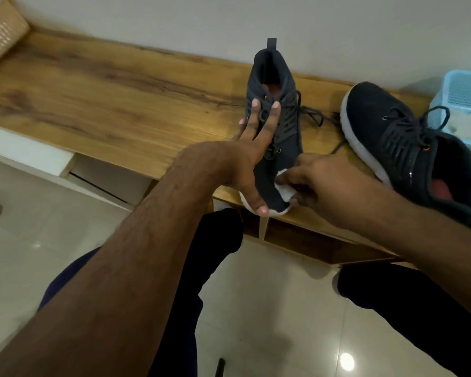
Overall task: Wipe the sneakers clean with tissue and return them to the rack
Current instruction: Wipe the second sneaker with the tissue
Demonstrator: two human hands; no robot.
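We're pinching a small white tissue (284, 190) in our right hand (321, 183), fingers curled round it, and pressing it against the toe of the near sneaker (276, 118). Our left hand (245, 156) is lying splayed and flat on that same sneaker, straight fingers over the laces, thumb down at the white toe rim, bracing rather than gripping. The near sneaker is sitting on the wooden rack top (114, 104), toe hanging just over its front edge toward us, heel pointing at the wall. The second sneaker (408, 142) is lying just right of the near sneaker, tilted, toe away from us, its laces trailing between the two. A light blue basket (462, 104) is standing further right, touching the second sneaker. A woven basket (0, 31) is sitting well left of the near sneaker, at the far end.
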